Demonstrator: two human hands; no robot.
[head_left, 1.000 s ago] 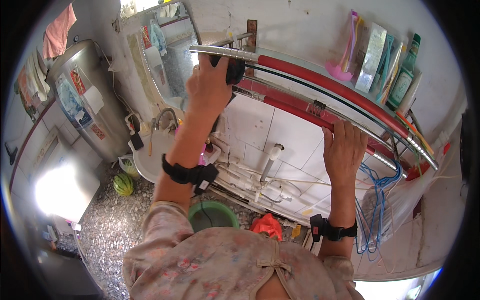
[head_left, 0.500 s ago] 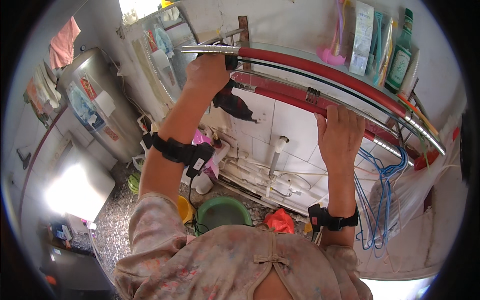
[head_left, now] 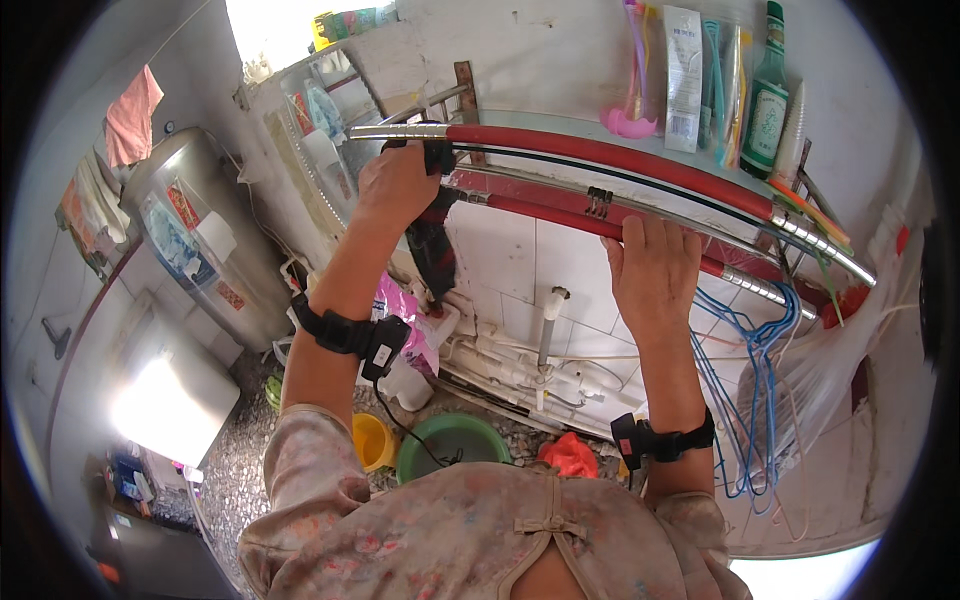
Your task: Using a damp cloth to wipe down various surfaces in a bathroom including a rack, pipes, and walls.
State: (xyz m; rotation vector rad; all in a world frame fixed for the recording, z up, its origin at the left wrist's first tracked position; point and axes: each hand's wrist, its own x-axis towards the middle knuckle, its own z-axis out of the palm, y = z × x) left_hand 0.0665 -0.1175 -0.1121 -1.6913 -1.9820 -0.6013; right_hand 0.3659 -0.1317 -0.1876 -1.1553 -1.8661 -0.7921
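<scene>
A wall rack with two red-sleeved metal rails runs across the upper middle: an upper rail (head_left: 620, 160) and a lower rail (head_left: 545, 217). My left hand (head_left: 398, 185) is closed at the rack's left end, on a dark cloth (head_left: 432, 255) that hangs below it. Part of the cloth also shows behind my fingers near the upper rail. My right hand (head_left: 655, 262) grips the lower rail right of its middle, fingers over the top. Small dark clips (head_left: 598, 202) sit on a thin bar between the rails. Blue hangers (head_left: 755, 335) hang at the lower rail's right end.
A glass shelf above the rails carries a green bottle (head_left: 766, 125), a white tube (head_left: 682, 80) and a pink brush (head_left: 630, 122). White pipes (head_left: 545, 335) run along the wall below. On the floor stand a green basin (head_left: 500, 440) and a yellow bucket (head_left: 372, 442).
The dark cloth, which trailed sideways to the right, now hangs nearly straight down from my left hand. My right hand still grips the lower rail. The view has shifted slightly.
</scene>
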